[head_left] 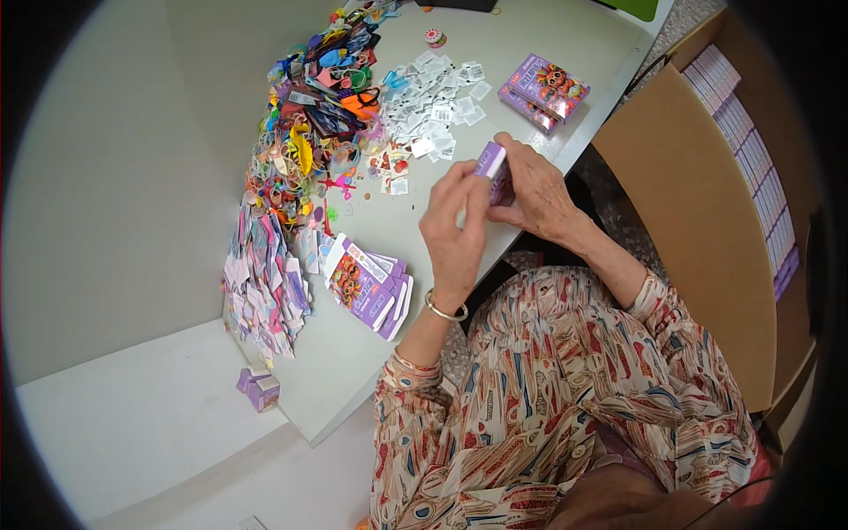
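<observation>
Above the table's near edge, I hold a small purple cardboard box (491, 161) between both hands, its narrow end turned up. My right hand (543, 193) is closed round its right side, the thumb near the upper end. Bent fingers of my left hand (455, 231) press against the box's left side and end; their tips are partly hidden. Left of my hands lies a fanned stack of flat purple cartons (367, 287) with a colourful printed picture. Beyond my right hand sit a few filled purple boxes (546, 90), one resting on another.
A long heap of small colourful toys and trinkets (309, 132) runs along the wall, with pastel paper pieces (265, 274) at its near end. Small white packets (437, 97) are scattered mid-table. On the right stands a large brown carton (698, 203) with rows of packed boxes (751, 150).
</observation>
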A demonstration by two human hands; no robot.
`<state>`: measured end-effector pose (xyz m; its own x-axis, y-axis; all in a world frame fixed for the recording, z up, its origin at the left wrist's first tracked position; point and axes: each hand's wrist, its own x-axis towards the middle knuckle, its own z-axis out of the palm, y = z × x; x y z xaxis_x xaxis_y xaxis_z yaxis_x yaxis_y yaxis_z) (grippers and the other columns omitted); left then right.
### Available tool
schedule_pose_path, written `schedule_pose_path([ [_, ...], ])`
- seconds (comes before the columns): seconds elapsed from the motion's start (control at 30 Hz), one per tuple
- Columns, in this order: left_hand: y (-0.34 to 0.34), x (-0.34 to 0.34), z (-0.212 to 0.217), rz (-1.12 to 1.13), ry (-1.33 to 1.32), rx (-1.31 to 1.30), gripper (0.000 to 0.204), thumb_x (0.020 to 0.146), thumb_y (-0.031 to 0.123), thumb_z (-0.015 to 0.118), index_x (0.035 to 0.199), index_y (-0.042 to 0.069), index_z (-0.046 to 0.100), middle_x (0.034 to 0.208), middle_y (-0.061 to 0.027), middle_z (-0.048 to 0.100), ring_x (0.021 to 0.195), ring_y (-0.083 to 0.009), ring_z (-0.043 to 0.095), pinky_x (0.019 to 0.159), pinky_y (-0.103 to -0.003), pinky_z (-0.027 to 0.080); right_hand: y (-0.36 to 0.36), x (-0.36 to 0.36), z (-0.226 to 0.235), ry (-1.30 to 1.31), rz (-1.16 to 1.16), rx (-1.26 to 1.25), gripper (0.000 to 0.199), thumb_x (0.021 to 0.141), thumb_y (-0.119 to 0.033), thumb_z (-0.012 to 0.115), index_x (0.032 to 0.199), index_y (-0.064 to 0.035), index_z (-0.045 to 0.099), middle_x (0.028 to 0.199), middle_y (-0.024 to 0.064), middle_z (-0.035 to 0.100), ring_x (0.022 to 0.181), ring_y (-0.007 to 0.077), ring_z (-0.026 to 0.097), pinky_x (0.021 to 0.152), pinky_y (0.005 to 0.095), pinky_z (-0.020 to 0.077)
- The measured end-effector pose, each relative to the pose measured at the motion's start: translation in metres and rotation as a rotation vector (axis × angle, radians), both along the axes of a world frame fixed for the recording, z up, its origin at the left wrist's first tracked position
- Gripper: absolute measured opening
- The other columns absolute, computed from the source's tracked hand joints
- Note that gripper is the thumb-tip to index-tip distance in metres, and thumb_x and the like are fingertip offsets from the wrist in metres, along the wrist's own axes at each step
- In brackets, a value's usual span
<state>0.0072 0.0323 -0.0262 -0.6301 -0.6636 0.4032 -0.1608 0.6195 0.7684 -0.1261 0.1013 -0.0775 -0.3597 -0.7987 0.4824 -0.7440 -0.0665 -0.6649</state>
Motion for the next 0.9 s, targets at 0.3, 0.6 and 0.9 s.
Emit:
schedule_pose_path([
  [0.3, -0.002, -0.013, 0.005, 0.034, -0.009, 0.351, 0.031, 0.09, 0.009, 0.061, 0.119, -0.004, 0.062, 0.1, -0.0116, 0.069, 0.084, -0.0128, 0.062, 0.079, -0.028, 0.051, 0.0, -0.003, 0.008, -0.087, 0.059, -0.015, 0.085, 0.061, -0.017, 0.079, 0.131, 0.0022, 0.034, 0.103, 0.0198, 0.053, 0.094, 0.0378, 0.057, 0.079, 0.0425, 0.0501],
  [0.6, -0.011, -0.007, 0.007, 0.067, -0.03, 0.427, 0.027, 0.092, 0.007, 0.058, 0.117, -0.003, 0.063, 0.092, -0.0046, 0.068, 0.081, -0.0057, 0.056, 0.072, -0.023, 0.049, 0.0, -0.002, 0.011, -0.065, 0.116, 0.013, 0.081, 0.063, -0.022, 0.076, 0.129, 0.0029, 0.035, 0.103, 0.0208, 0.054, 0.094, 0.0375, 0.059, 0.076, 0.0424, 0.0519],
  [0.9, -0.02, -0.001, 0.003, 0.039, -0.011, 0.485, 0.026, 0.093, 0.006, 0.057, 0.116, -0.003, 0.064, 0.091, -0.0013, 0.067, 0.08, -0.0041, 0.054, 0.07, -0.021, 0.047, 0.001, -0.005, 0.011, 0.01, 0.154, -0.008, 0.08, 0.064, -0.021, 0.076, 0.128, 0.0032, 0.035, 0.1, 0.0199, 0.054, 0.092, 0.0373, 0.058, 0.074, 0.0425, 0.0512],
])
